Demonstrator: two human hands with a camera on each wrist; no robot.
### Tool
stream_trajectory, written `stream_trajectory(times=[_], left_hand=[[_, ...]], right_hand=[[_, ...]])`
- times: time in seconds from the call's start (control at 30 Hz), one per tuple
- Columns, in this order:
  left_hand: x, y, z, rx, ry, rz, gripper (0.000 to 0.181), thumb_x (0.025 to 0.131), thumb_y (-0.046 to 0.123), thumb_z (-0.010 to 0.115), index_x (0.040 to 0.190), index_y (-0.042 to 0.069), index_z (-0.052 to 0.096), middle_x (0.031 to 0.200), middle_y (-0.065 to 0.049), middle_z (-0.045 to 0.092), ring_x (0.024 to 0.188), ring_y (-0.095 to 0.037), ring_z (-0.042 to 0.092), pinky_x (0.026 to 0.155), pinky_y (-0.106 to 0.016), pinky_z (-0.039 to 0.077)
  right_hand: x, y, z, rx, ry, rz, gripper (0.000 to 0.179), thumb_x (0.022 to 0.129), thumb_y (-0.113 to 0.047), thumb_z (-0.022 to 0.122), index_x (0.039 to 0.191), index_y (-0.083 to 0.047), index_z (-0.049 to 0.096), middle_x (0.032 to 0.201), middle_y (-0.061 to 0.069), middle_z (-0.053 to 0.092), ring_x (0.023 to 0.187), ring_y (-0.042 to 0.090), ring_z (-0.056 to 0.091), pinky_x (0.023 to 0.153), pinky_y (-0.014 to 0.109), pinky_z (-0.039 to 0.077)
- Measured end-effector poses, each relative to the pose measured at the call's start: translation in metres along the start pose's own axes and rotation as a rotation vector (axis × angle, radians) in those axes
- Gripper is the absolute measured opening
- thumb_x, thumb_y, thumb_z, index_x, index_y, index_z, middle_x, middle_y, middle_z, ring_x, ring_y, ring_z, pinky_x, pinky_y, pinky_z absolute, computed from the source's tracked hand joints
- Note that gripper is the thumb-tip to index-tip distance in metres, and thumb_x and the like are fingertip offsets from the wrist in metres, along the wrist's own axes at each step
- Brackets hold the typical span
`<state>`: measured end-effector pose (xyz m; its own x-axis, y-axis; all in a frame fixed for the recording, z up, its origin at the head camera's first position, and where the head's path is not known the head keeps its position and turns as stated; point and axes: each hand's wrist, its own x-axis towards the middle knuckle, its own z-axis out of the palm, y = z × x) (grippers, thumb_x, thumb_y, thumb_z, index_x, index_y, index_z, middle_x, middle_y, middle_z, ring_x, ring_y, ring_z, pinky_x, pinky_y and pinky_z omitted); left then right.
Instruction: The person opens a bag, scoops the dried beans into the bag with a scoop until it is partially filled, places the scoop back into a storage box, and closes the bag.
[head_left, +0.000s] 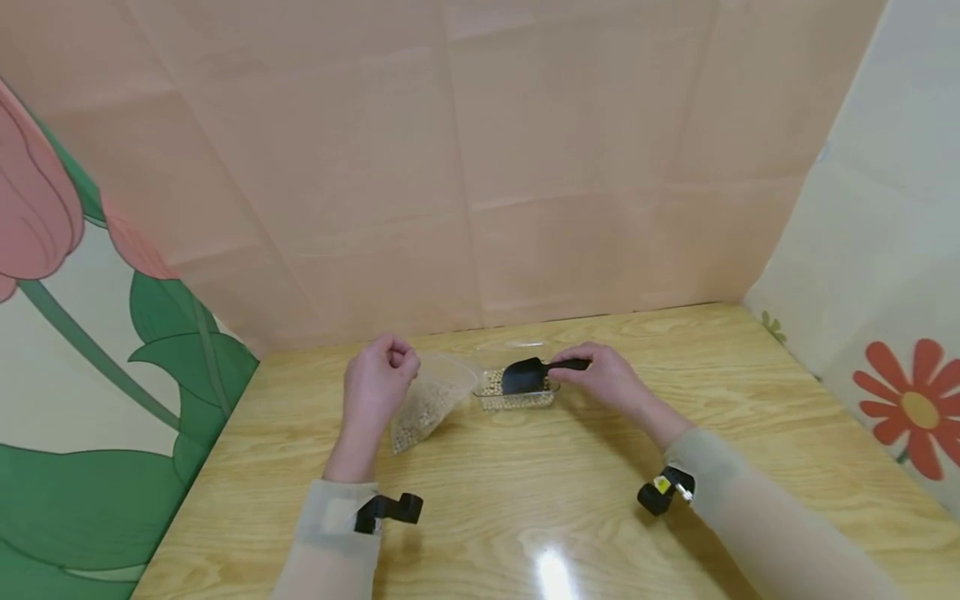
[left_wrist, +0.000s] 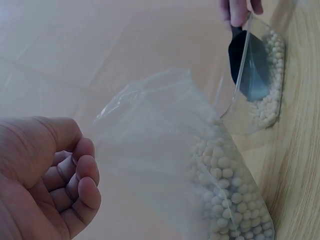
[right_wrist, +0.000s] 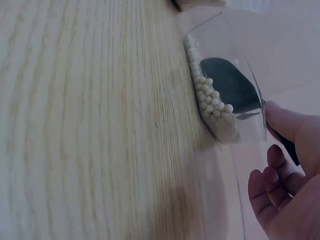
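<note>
My left hand (head_left: 377,379) pinches the top edge of a clear plastic bag (head_left: 431,400) between thumb and forefinger. Pale round beads (left_wrist: 235,200) fill the bag's lower part, which hangs at or just above the table. To its right stands a clear rectangular container (head_left: 517,402) with more of the same beads (right_wrist: 210,97) in it. My right hand (head_left: 600,377) grips the handle of a black scoop (head_left: 525,377) at the container's right side. The scoop's blade is inside the container, against the beads. Whether any beads lie in the blade is hidden.
A wood-grain table (head_left: 495,500) carries the bag and container. A pinkish sheet (head_left: 465,167) hangs behind it. On the left is a wall with painted tulips (head_left: 37,192), on the right one with a red flower (head_left: 918,408). Small black cameras (head_left: 390,508) are strapped at both wrists.
</note>
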<state>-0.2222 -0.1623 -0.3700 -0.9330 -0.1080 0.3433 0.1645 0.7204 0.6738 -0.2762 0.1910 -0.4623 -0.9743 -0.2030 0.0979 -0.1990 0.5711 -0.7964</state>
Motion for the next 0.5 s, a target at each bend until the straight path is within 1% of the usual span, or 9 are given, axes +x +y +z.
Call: stream_trajectory(times=[0.07, 0.2, 0.27, 0.37, 0.5], left_hand=[[0.0, 0.001, 0.0, 0.004, 0.002, -0.005, 0.005, 0.096, 0.007, 0.068, 0.095, 0.007, 0.072, 0.077, -0.001, 0.073, 0.064, -0.018, 0.064, 0.066, -0.036, 0.051], [0.001, 0.001, -0.001, 0.0, 0.003, -0.009, 0.005, 0.095, 0.007, 0.067, 0.095, 0.006, 0.072, 0.077, -0.001, 0.074, 0.065, -0.019, 0.065, 0.068, -0.037, 0.052], [0.001, 0.002, -0.001, -0.003, 0.002, -0.01, 0.005, 0.095, 0.007, 0.067, 0.095, 0.006, 0.072, 0.077, -0.001, 0.075, 0.065, -0.019, 0.065, 0.068, -0.037, 0.052], [0.002, 0.002, 0.0, -0.006, 0.009, -0.003, 0.005, 0.094, 0.007, 0.067, 0.095, 0.006, 0.072, 0.077, -0.002, 0.075, 0.065, -0.019, 0.065, 0.067, -0.037, 0.052], [0.002, 0.001, 0.002, -0.001, 0.03, 0.01, 0.004, 0.094, 0.006, 0.068, 0.093, 0.006, 0.072, 0.076, -0.001, 0.074, 0.064, -0.019, 0.065, 0.066, -0.036, 0.052]], right_hand=[[0.001, 0.001, -0.002, -0.01, -0.01, -0.016, 0.033, 0.1, -0.037, 0.084, 0.127, -0.017, 0.083, 0.14, 0.015, 0.071, 0.13, 0.038, 0.062, 0.107, 0.06, 0.049], [0.002, 0.002, -0.008, -0.018, -0.022, -0.022, 0.037, 0.1, -0.035, 0.084, 0.131, -0.015, 0.081, 0.139, 0.015, 0.07, 0.128, 0.038, 0.063, 0.108, 0.061, 0.049], [0.002, 0.002, -0.011, -0.018, -0.023, -0.019, 0.038, 0.1, -0.034, 0.084, 0.132, -0.014, 0.08, 0.139, 0.015, 0.069, 0.128, 0.038, 0.063, 0.108, 0.061, 0.049], [0.002, 0.003, -0.014, -0.019, -0.034, -0.027, 0.041, 0.101, -0.034, 0.084, 0.134, -0.011, 0.079, 0.139, 0.016, 0.069, 0.124, 0.037, 0.065, 0.104, 0.058, 0.052], [0.003, 0.004, -0.014, -0.021, -0.039, -0.034, 0.042, 0.1, -0.034, 0.084, 0.135, -0.011, 0.078, 0.138, 0.016, 0.07, 0.121, 0.036, 0.065, 0.102, 0.057, 0.053]])
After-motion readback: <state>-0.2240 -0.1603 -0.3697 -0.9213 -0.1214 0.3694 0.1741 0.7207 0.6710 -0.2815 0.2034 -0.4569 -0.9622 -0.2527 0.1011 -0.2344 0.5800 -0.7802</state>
